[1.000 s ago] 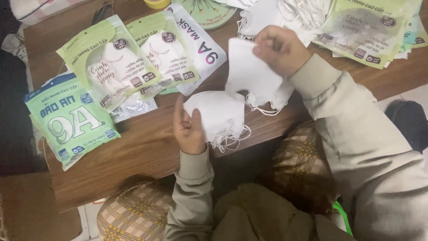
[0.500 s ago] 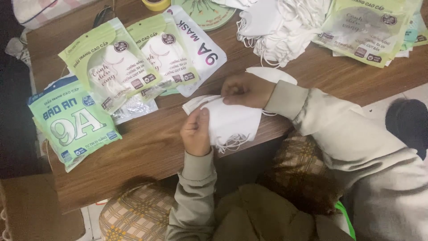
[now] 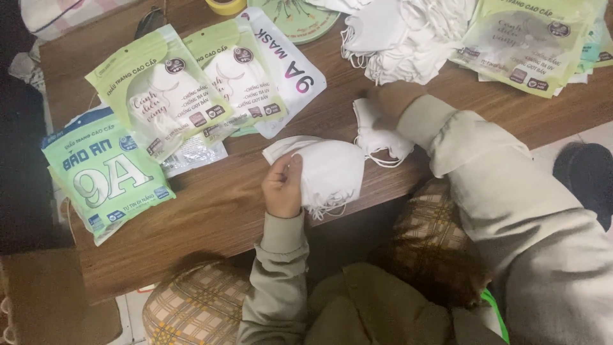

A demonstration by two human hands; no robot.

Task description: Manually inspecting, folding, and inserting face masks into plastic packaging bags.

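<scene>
On the wooden table (image 3: 211, 211) the left hand (image 3: 283, 186) grips a stack of white masks (image 3: 329, 171) at the near edge, ear loops dangling. The right hand (image 3: 391, 101) presses on another folded white mask (image 3: 377, 133) just beside it — below a loose heap of masks (image 3: 408, 35). Green mask packets (image 3: 159, 102) lie to the left.

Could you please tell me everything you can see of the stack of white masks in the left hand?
The stack of white masks is a small bundle of folded, soft, fabric-like face masks laid one on another, with thin white ear loops dangling off its lower edge. It lies near the front edge of the wooden table, slightly overhanging it. The left hand grips its left side, thumb on top. The right hand is apart from it, on another white mask.
</scene>
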